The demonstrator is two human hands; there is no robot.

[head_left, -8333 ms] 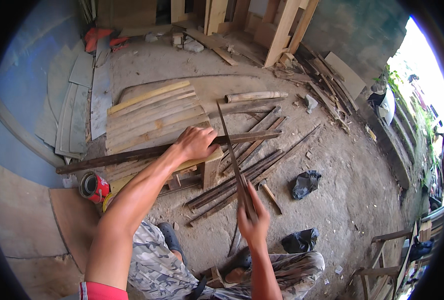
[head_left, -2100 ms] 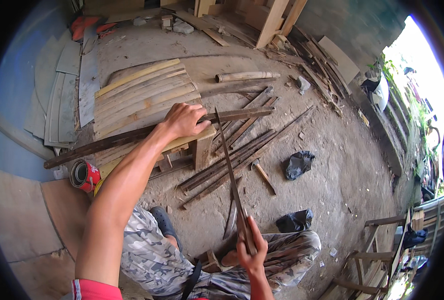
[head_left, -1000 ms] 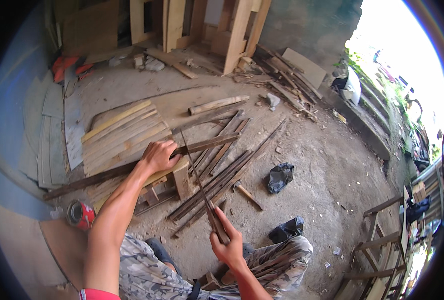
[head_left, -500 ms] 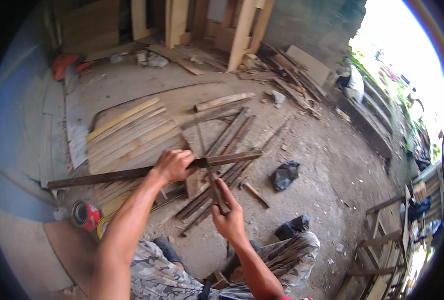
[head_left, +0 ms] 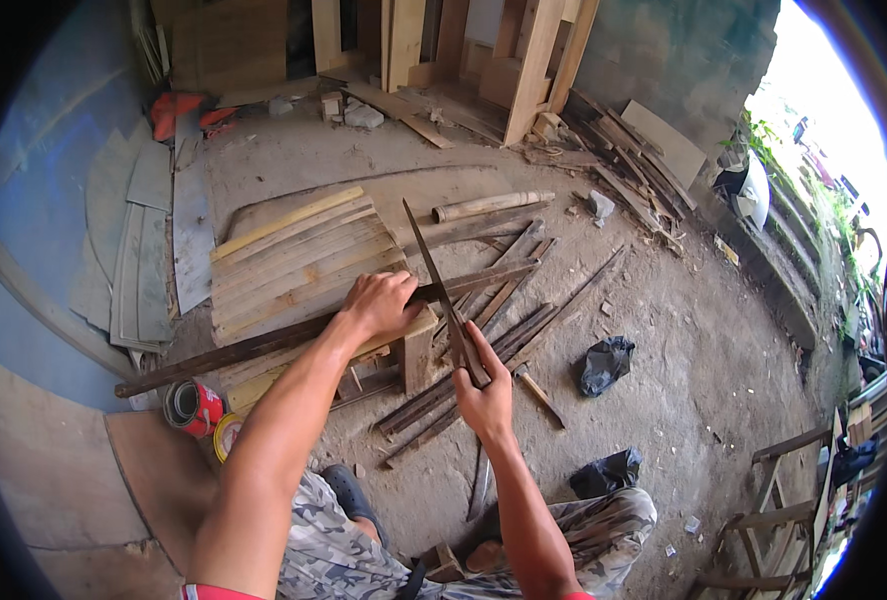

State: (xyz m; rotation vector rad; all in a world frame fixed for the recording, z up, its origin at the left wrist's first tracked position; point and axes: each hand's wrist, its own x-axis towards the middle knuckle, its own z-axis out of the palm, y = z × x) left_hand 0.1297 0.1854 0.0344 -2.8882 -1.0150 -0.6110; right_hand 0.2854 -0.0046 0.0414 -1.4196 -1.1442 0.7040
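Note:
My left hand (head_left: 379, 305) grips a long dark strip of wood (head_left: 264, 345) that lies across a small wooden block (head_left: 414, 345), its far end reaching right over other strips. My right hand (head_left: 484, 390) holds the handle of a long knife (head_left: 434, 270), whose blade points up and away and crosses the dark strip just right of my left hand. Under both hands lies a loose bundle of dark thin strips (head_left: 504, 335) on the dirt floor.
Pale split slats (head_left: 294, 255) are stacked behind my left hand. A bamboo piece (head_left: 494, 205) lies further back. A red tin (head_left: 194, 405) stands at the left. Two black bags (head_left: 606, 362) lie at the right, planks and timber frames at the back wall.
My right hand has brought the knife up from near my knee to the dark strip. My left hand has kept its grip on the strip throughout.

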